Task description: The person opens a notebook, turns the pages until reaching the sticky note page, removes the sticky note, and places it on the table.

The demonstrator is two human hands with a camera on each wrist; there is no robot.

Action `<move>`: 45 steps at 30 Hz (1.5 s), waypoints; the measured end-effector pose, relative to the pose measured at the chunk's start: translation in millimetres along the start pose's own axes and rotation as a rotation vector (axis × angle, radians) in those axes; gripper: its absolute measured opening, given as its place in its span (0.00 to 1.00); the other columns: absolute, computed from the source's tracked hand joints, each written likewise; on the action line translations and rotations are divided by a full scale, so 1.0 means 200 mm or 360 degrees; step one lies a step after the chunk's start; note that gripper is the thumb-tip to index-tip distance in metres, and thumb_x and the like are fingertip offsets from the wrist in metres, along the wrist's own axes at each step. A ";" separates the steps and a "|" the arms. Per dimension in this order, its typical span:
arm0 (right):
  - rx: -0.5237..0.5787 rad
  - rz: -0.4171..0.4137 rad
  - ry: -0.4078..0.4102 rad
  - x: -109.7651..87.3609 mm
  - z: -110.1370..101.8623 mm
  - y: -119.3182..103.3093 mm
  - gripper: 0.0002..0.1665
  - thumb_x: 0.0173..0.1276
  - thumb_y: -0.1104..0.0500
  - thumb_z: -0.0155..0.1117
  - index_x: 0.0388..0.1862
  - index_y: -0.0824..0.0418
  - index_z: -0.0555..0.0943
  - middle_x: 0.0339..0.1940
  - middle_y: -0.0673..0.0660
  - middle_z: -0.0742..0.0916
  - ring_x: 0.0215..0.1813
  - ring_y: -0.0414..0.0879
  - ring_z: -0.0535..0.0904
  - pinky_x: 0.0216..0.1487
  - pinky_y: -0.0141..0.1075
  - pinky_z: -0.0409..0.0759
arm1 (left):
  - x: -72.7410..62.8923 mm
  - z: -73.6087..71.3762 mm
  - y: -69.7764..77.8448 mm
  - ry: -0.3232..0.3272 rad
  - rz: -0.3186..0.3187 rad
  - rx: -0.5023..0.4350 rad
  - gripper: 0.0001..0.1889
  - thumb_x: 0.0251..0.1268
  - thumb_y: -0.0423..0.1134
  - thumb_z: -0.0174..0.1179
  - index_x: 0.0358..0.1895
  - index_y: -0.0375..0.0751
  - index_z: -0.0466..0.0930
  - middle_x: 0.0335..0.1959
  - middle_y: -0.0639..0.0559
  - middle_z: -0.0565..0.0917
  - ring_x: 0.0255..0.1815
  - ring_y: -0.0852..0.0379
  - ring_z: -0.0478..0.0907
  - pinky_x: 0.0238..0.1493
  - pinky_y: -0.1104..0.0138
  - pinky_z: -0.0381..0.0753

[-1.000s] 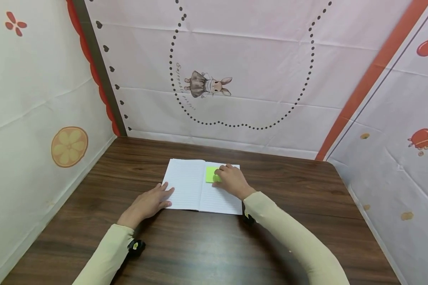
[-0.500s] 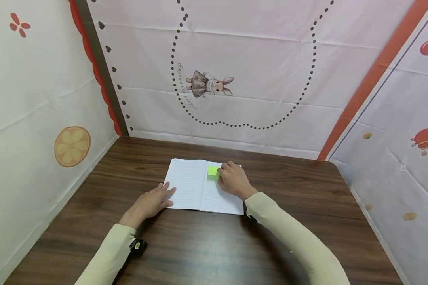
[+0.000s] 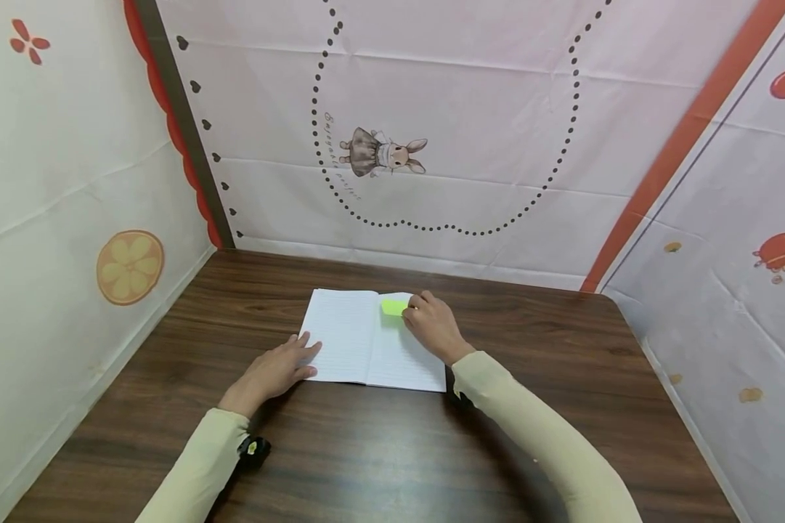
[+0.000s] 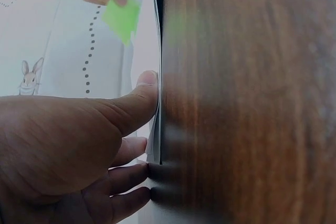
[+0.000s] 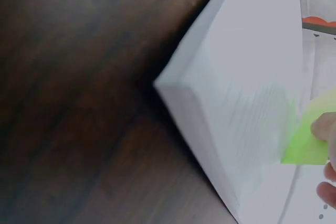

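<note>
An open lined notebook (image 3: 340, 334) lies on the table, its pages spread left and right. My left hand (image 3: 274, 372) rests on the lower left of the notebook, its fingers extended; in the left wrist view the thumb (image 4: 139, 103) presses the page near the edge. Over the right page, my right hand (image 3: 434, 327) pinches a bright green sticky note (image 3: 393, 308) between thumb and fingers. In the left wrist view the sticky note (image 4: 122, 18) hangs tilted, raised off the paper. The right wrist view shows the fingertips (image 5: 324, 127) on that note.
Dark wood-grain table (image 3: 379, 450) surrounds the notebook. Behind it stands a pale printed backdrop (image 3: 470, 131) with a rabbit figure, and similar sheets close off the left and right sides. Black wrist cameras (image 3: 253, 449) are strapped at the sleeves.
My right hand has peeled the green sticky note up from the right page and lifted it slightly away from me. My left hand has stayed on the notebook.
</note>
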State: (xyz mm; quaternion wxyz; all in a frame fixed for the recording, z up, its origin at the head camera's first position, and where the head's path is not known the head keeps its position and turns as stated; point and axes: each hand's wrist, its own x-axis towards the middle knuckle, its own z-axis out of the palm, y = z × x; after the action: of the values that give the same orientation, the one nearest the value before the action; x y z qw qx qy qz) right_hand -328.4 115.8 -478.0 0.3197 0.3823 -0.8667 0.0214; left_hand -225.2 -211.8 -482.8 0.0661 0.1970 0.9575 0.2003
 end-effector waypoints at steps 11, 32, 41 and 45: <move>-0.0108 -0.0036 0.0263 -0.16 -0.19 0.17 0.04 0.65 0.67 0.73 0.31 0.60 0.91 0.34 0.57 0.88 0.37 0.52 0.81 0.37 0.39 0.84 | 0.02 0.00 -0.01 -0.0010 0.0006 -0.0033 0.29 0.77 0.43 0.57 0.76 0.37 0.66 0.78 0.30 0.58 0.78 0.28 0.55 0.68 0.33 0.64; -0.0211 0.0014 -0.0099 -0.54 -0.31 0.33 0.06 0.62 0.72 0.73 0.28 0.64 0.89 0.33 0.60 0.87 0.35 0.54 0.80 0.28 0.42 0.82 | 0.00 0.01 -0.02 0.0021 0.0016 -0.0064 0.30 0.76 0.43 0.58 0.76 0.36 0.67 0.78 0.29 0.59 0.78 0.27 0.55 0.70 0.34 0.61; -0.0126 0.0064 -0.0227 -0.56 -0.31 0.32 0.07 0.63 0.67 0.73 0.25 0.61 0.89 0.32 0.58 0.87 0.33 0.52 0.79 0.31 0.42 0.83 | 0.00 0.01 -0.02 0.0030 0.0013 -0.0068 0.30 0.77 0.43 0.58 0.76 0.36 0.67 0.78 0.29 0.59 0.78 0.27 0.54 0.70 0.33 0.60; -0.0049 0.0149 -0.0407 -0.57 -0.31 0.30 0.14 0.68 0.52 0.70 0.25 0.58 0.90 0.33 0.56 0.88 0.36 0.52 0.79 0.37 0.45 0.84 | 0.00 0.01 -0.02 0.0021 0.0014 -0.0078 0.30 0.77 0.43 0.58 0.76 0.36 0.67 0.78 0.29 0.58 0.78 0.27 0.54 0.71 0.33 0.60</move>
State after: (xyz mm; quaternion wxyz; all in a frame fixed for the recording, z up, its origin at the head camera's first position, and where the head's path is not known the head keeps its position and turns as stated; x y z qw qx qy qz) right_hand -278.0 248.8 -480.6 0.2111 0.3361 -0.9175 -0.0258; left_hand -226.9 -214.2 -487.0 0.0636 0.1982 0.9518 0.2254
